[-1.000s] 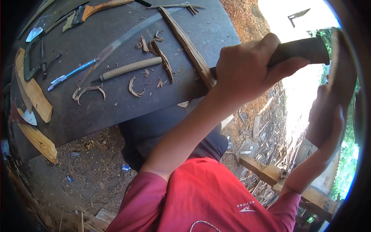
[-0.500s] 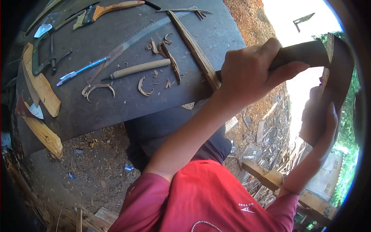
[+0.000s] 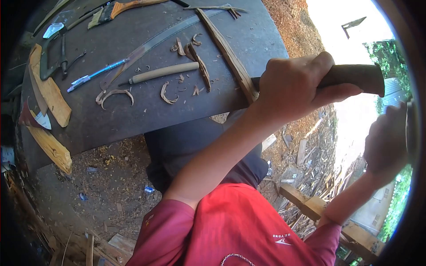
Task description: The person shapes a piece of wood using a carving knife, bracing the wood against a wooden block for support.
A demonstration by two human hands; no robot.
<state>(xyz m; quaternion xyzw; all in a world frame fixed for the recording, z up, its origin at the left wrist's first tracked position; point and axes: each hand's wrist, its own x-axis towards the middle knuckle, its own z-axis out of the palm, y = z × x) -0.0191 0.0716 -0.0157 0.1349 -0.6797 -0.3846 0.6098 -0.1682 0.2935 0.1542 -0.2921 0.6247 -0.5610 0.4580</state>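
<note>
My left hand is wrapped round a thick, dark, rounded tool handle near the table's front right corner. The handle's end points right, and a dark narrow part of the tool shows on the other side of my fist; its tip is hidden. Farther right, my right hand is dark and blurred, closed on a wooden block. Only a sliver of that block shows at the edge of the view, apart from the handle. A long split wooden strip lies on the table beside my left hand.
On the dark table lie a tool with a pale wooden handle, a blue pen, a paintbrush, a C-clamp, curled shavings and wood pieces. Timber and scraps lie below right.
My right hand has swung the wooden block right, away from the handle's end, mostly out of view. My left hand keeps its grip, and the view has shifted slightly.
</note>
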